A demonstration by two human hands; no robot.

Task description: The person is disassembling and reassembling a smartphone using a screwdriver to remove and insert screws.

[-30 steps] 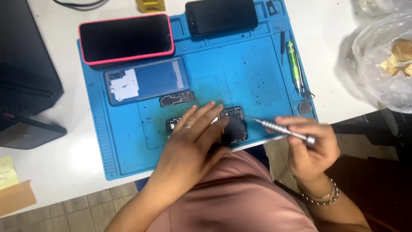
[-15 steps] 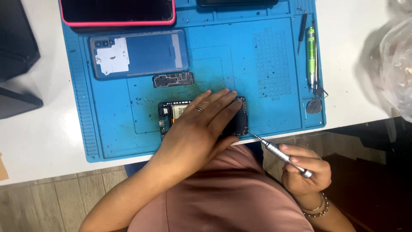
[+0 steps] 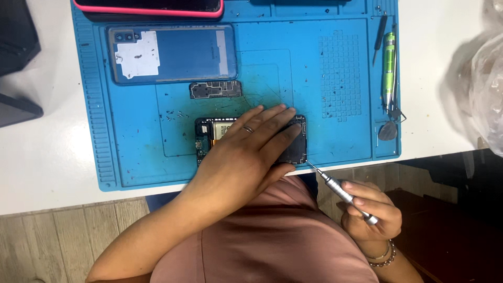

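A: Left hand [image 3: 246, 152]?
B: Flat, fingers spread, pressing palm-down on the opened phone [image 3: 209, 139]. It grips nothing, just pins it. Ring on one finger.

A: Where's that phone?
B: On the blue repair mat [image 3: 136, 157], near the mat's front edge, roughly mid-width. Back is off, board and battery showing at its left end; the hand covers most of the rest.

A: Right hand [image 3: 372, 209]?
B: Curled around a silver precision screwdriver [image 3: 340, 192], held pen-style between fingers and thumb. The hand sits off the table's front edge, above the lap. The tip points up-left and lies just beside the phone's front right corner. Can't tell if it touches. Bracelet on that wrist.

A: Other stuff?
B: Blue back cover [image 3: 173, 53] with a white patch, toward the mat's far left. A small dark plate [image 3: 216, 89] lies between it and the phone. A pink-edged phone [image 3: 149, 6] lies along the mat's far edge, cut off by the frame. A green screwdriver [image 3: 389, 68] and a thin black tool [image 3: 379, 37] lie in the right-edge tray, a grey pick [image 3: 387, 131] near them. Clear plastic bag [image 3: 487, 84] on the white table [image 3: 42, 152] at right, blurred. Dark object [image 3: 18, 31] at the table's left edge.
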